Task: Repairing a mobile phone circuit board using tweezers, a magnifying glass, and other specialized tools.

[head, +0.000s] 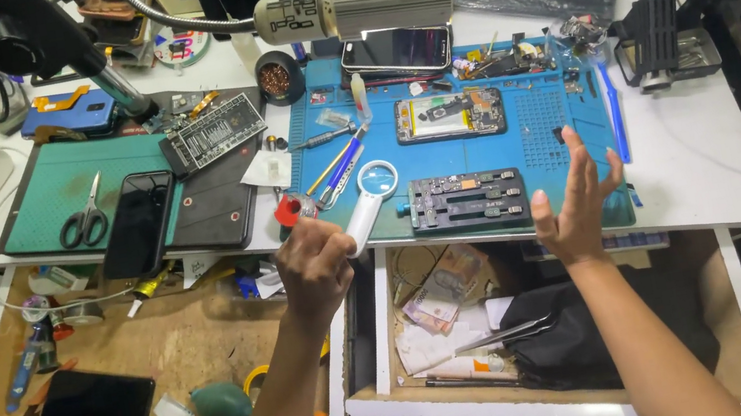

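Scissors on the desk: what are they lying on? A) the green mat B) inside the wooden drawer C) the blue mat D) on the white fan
A: the black-handled scissors lie flat on the green mat, left of the blue mat, well away from both hands.

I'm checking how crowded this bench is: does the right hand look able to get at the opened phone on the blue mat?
Probably yes. The right hand hovers open and empty over the blue mat, and the opened phone lies flat just beyond it, with only bare mat and the dark fixture block beside the path.
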